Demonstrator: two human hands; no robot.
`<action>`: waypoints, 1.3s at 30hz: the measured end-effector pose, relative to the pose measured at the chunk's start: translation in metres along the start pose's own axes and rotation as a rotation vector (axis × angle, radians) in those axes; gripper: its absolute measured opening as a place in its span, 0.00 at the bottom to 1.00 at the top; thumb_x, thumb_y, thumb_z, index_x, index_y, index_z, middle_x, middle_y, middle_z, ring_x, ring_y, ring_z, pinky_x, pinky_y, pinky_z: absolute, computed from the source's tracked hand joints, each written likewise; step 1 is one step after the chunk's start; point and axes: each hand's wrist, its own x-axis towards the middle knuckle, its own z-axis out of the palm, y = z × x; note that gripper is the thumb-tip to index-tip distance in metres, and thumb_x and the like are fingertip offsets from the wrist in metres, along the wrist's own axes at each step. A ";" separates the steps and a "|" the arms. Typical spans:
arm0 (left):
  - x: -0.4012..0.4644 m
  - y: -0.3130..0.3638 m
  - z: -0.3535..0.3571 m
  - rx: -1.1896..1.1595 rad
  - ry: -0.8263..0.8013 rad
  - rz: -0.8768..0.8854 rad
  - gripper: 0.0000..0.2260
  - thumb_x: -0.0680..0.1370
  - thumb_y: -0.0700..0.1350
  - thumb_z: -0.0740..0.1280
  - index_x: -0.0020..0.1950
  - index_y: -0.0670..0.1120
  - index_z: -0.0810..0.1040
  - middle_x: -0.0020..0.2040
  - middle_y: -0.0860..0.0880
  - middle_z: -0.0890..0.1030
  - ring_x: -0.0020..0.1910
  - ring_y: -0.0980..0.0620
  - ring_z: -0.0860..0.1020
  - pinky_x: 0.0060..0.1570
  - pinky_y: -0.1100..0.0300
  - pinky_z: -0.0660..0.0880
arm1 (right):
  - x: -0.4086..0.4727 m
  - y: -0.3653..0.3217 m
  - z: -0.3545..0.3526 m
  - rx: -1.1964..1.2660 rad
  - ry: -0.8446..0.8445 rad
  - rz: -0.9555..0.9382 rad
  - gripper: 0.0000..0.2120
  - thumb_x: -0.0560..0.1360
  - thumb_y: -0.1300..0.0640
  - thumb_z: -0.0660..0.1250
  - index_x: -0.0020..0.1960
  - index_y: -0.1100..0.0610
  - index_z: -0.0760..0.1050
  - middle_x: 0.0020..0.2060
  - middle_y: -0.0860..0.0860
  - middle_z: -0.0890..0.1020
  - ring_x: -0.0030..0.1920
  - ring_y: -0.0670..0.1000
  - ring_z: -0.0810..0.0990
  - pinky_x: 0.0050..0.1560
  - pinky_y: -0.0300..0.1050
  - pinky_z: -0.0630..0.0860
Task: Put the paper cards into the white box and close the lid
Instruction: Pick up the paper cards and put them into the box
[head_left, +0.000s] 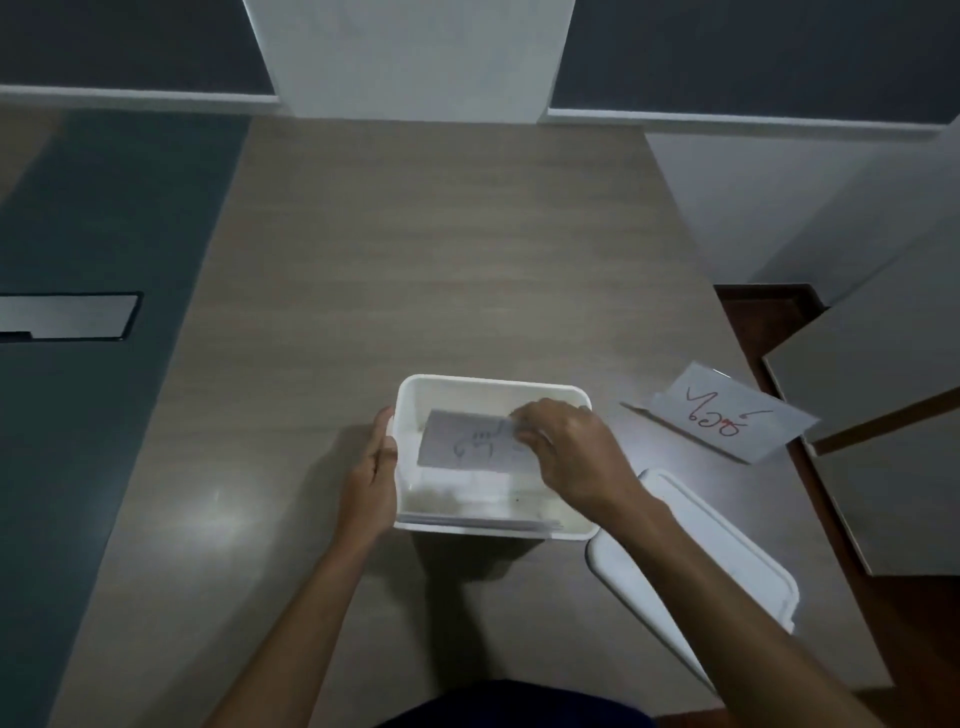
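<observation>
The white box (493, 387) sat open on the counter (415, 260). The left hand (371, 475) gripped its left wall, while the right hand (566, 447) fingers pinched a paper card (467, 441) over it, seemingly above other cards. The lid (717, 551) lay just right of the box; another card (727, 413) farther right.

Both forearms (727, 587) are bare, above what may be dark blue clothing (519, 706).
</observation>
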 end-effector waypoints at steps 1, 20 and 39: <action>0.000 0.002 0.001 -0.010 0.001 0.014 0.18 0.83 0.46 0.53 0.73 0.54 0.66 0.66 0.60 0.69 0.66 0.59 0.68 0.64 0.64 0.62 | -0.007 0.003 0.014 -0.015 -0.100 0.024 0.07 0.75 0.64 0.68 0.51 0.58 0.81 0.44 0.55 0.85 0.42 0.59 0.82 0.44 0.52 0.78; 0.018 0.016 0.037 0.095 -0.021 0.078 0.19 0.83 0.44 0.53 0.74 0.49 0.66 0.73 0.51 0.68 0.64 0.59 0.67 0.64 0.64 0.61 | -0.034 0.212 -0.061 -0.270 0.151 0.721 0.30 0.73 0.59 0.72 0.72 0.58 0.66 0.68 0.58 0.74 0.73 0.62 0.64 0.74 0.60 0.54; 0.022 0.026 0.050 0.034 -0.029 0.086 0.18 0.83 0.44 0.55 0.72 0.48 0.68 0.69 0.54 0.71 0.69 0.54 0.68 0.67 0.62 0.61 | 0.004 0.066 -0.092 0.033 0.499 0.057 0.05 0.76 0.58 0.69 0.50 0.58 0.80 0.45 0.53 0.85 0.39 0.54 0.82 0.34 0.47 0.79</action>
